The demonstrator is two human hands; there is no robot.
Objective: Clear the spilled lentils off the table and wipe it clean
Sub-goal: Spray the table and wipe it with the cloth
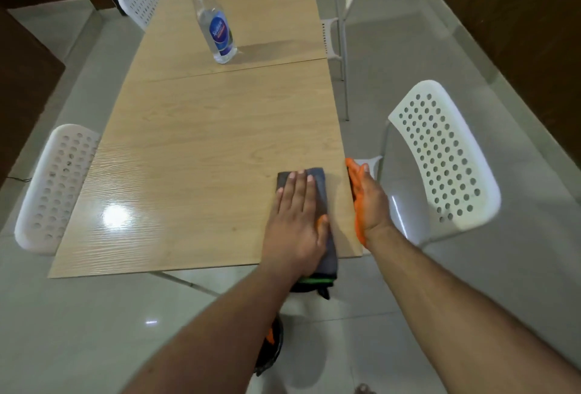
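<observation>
Here the left hand [295, 224] lies flat, fingers spread, pressing a grey cloth [309, 205] onto the wooden desk [195, 157] near its right front corner. The cloth's near end hangs over the desk's front edge. The right hand [366, 202] is cupped just off the desk's right edge, level with the cloth, palm turned toward the desk and holding a heap of orange lentils [356, 179]; it is not clenched. No loose lentils show on the desk top. A spray bottle [217, 29] stands farther back on the desk. White chairs [440, 154] sit along both sides. A dark bin [270, 346] is partly visible on the floor under the left forearm.
</observation>
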